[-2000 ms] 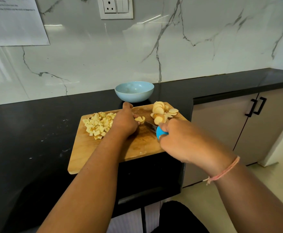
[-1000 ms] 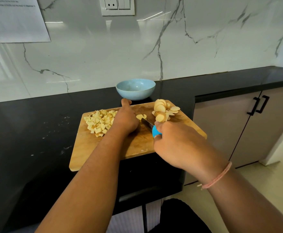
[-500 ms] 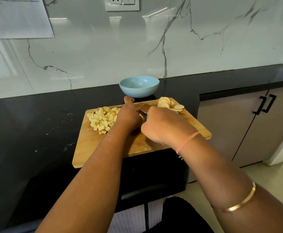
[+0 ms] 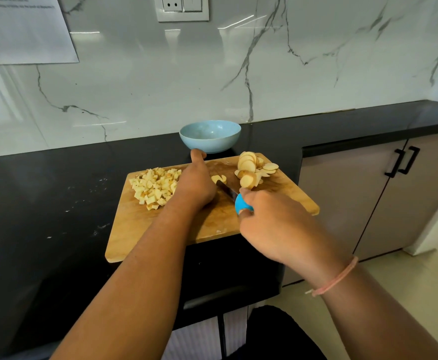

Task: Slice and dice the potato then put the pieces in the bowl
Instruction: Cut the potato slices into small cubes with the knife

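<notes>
Your right hand [image 4: 272, 224] kept its grip clamped on the blue knife [image 4: 240, 203], blade on the cutting board [image 4: 220, 219]. Your left hand [image 4: 196, 185] touched a potato piece [image 4: 219, 178], but I cannot tell its grip. Diced potato [image 4: 155, 187] lay left, slices [image 4: 251, 167] right, and the bowl [image 4: 207, 145] stood behind.

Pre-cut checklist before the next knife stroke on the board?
1. Right hand grips knife by its blue handle: ok.
2. Left hand fingers clear of blade: cannot tell, hidden under the hand.
3. Diced pile on cutting board, apart from blade: ok.
4. All slices diced: not ok, a stack lies at the board's far right.
5. Bowl upright beyond the board: ok.
</notes>
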A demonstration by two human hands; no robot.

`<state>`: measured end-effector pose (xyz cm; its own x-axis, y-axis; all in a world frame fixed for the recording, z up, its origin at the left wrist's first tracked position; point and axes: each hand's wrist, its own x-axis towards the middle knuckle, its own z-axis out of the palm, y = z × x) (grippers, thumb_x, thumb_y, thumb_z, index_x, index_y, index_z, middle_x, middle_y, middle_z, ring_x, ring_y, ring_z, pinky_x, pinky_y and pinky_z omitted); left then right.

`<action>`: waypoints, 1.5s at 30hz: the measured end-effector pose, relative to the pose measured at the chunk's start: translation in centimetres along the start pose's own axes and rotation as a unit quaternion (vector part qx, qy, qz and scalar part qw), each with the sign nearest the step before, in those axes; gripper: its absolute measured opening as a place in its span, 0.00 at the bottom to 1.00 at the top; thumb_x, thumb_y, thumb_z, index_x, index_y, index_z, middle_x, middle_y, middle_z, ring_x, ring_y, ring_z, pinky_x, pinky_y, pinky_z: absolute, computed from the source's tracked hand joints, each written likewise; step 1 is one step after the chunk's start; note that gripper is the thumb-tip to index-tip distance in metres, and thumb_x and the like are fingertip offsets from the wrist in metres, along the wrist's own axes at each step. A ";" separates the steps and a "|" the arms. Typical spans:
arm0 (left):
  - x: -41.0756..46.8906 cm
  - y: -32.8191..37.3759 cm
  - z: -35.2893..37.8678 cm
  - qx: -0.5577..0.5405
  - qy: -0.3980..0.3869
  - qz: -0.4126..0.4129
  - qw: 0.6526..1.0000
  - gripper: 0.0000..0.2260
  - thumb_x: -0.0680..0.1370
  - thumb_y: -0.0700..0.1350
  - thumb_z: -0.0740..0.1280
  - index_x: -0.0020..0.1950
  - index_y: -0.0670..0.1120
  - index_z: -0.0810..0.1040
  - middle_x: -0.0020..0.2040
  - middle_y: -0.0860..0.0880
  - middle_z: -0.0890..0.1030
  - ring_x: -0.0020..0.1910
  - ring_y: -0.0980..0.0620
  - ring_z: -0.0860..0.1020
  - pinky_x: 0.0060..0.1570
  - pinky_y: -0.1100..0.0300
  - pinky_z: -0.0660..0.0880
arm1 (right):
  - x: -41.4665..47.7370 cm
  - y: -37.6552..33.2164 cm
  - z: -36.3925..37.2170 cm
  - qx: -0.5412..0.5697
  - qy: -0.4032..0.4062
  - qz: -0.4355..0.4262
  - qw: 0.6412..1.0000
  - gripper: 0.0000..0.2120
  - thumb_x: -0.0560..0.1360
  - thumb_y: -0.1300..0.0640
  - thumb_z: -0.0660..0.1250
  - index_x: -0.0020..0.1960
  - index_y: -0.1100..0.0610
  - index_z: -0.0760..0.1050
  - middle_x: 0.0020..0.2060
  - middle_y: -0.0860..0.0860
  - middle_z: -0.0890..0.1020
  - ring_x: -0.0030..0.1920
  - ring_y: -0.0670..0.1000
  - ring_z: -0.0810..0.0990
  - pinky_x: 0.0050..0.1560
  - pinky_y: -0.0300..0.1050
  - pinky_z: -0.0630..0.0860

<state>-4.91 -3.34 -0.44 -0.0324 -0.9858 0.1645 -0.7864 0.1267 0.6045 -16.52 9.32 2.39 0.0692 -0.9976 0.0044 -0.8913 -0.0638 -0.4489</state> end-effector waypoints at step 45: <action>0.6 -0.4 0.7 -0.038 0.025 -0.022 0.999 0.23 0.76 0.39 0.67 0.66 0.43 0.60 0.55 0.44 0.79 0.45 0.50 0.74 0.30 0.65 0.64 | 4.5 -1.7 -1.3 0.001 -0.044 0.028 0.999 0.09 0.78 0.58 0.56 0.56 0.58 0.70 0.33 0.51 0.69 0.32 0.50 0.69 0.34 0.42 0.68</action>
<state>-5.06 -4.06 -1.08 0.0328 -0.9841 0.1747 -0.7376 0.0941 0.6686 -15.28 4.92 4.30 0.0584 -0.9934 -0.0988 -0.8942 -0.0081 -0.4475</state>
